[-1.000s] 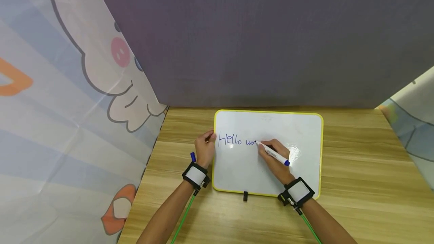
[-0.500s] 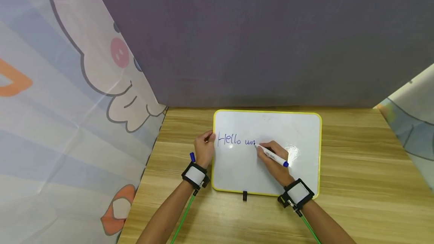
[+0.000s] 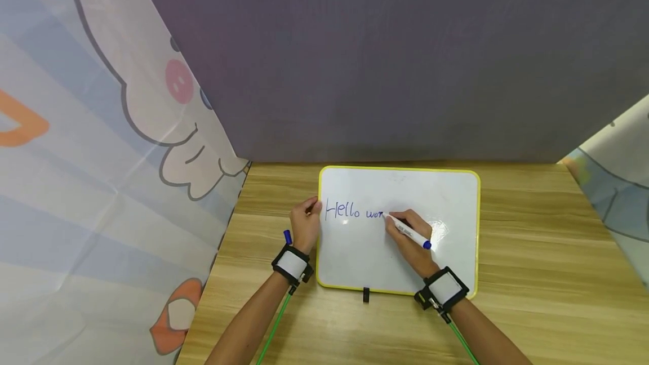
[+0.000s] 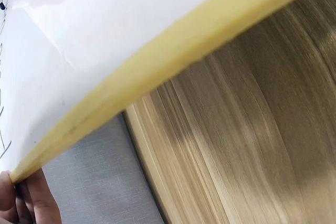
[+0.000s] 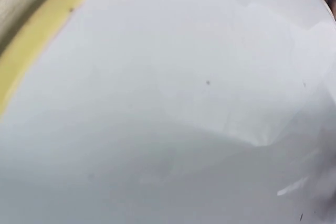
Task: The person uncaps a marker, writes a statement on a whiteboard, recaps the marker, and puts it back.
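Note:
A white marker [image 3: 412, 234] with a blue end is pinched in my right hand [image 3: 413, 241], its tip at the whiteboard [image 3: 365, 261]. Blue handwriting [image 3: 352, 210] runs along the board's upper left: "Hello" and then "wo" with another letter by the tip. My left hand [image 3: 305, 228] pinches the board's left yellow edge. The left wrist view shows the thumb [image 4: 6, 192] on top of that edge and fingers [image 4: 43, 203] beneath. Mostly bare board [image 5: 157, 77] fills the right wrist view.
A blue marker cap [image 3: 287, 236] is beside my left wrist on the wooden table [image 3: 537, 252]. A small black piece [image 3: 366, 295] sits at the board's near edge. A grey panel [image 3: 380, 72] rises behind the table, and a printed cloth [image 3: 101, 213] hangs at the left.
Another short blue stroke has been added after "wo", forming a further letter. The marker tip has shifted only slightly. My left hand keeps its place on the board's edge.

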A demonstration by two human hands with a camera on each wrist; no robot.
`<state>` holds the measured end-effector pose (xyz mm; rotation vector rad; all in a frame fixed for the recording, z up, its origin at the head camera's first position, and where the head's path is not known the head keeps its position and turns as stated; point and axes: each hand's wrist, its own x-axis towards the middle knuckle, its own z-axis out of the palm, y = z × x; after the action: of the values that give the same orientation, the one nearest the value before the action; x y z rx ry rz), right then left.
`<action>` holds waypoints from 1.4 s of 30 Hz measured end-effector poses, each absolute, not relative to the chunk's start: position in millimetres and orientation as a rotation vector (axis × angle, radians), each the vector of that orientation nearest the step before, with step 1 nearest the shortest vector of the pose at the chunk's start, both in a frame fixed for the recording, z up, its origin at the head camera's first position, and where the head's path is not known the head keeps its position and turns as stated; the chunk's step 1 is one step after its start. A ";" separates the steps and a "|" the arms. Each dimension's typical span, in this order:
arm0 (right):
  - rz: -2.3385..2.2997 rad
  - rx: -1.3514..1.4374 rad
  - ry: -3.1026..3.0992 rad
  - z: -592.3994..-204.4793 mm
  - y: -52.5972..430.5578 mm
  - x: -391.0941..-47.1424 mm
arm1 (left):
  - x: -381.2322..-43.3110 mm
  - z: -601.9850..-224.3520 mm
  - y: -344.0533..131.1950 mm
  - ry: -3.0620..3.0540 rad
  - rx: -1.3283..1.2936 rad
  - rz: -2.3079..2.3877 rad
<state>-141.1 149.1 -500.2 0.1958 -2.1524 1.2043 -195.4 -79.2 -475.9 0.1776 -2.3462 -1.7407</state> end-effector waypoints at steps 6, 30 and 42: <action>1.176 0.193 -2.125 -498.8 146.4 -138.3 | -195.0 -476.1 -79.2 -2.348 0.181 -1.756; 1.141 0.198 -2.144 -498.7 154.9 -142.7 | -198.2 -481.3 -79.7 -2.342 0.166 -1.720; 1.205 0.276 -2.136 -503.5 152.8 -138.1 | -197.3 -479.5 -79.1 -2.359 0.180 -1.716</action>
<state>-138.1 152.8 -503.5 0.2758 -2.1364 1.2051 -197.3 -79.1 -479.5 0.1796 -2.3594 -1.7159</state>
